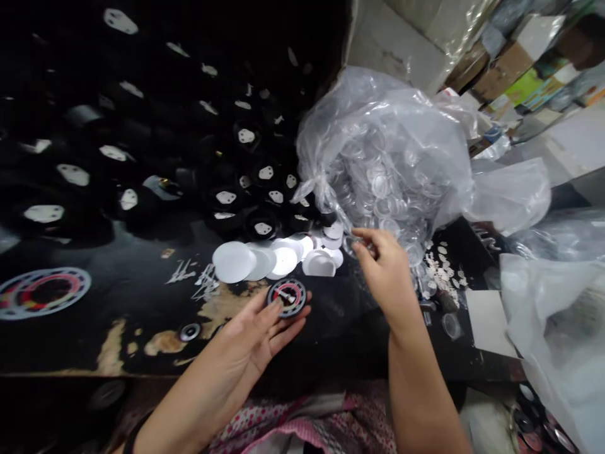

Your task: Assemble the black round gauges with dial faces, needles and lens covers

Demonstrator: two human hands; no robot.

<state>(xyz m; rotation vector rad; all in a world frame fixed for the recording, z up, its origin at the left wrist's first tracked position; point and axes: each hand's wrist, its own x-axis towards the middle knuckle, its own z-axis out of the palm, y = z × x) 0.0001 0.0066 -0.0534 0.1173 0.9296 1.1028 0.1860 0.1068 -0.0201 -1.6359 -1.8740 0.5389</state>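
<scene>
My left hand (258, 331) holds a small round gauge (287, 297) with a dark, red-marked dial and a white pointer, face up between thumb and fingers. To its right, my right hand (380, 265) has its thumb and forefinger pinched around a clear round cover (351, 246) beside the plastic bag's mouth. Many similar clear covers (380, 186) fill the transparent bag (401, 113). White discs (234, 261) lie in an overlapping row just beyond my left hand. Thin white pointers (205, 282) are scattered to the left of the discs.
Several black round housings with white plates (263, 228) cover the back left. Printed dial rings (51, 291) lie at the far left, and a small ring (190, 331) near the front edge. Small white pieces (444, 271) and a white card (489, 321) are at right.
</scene>
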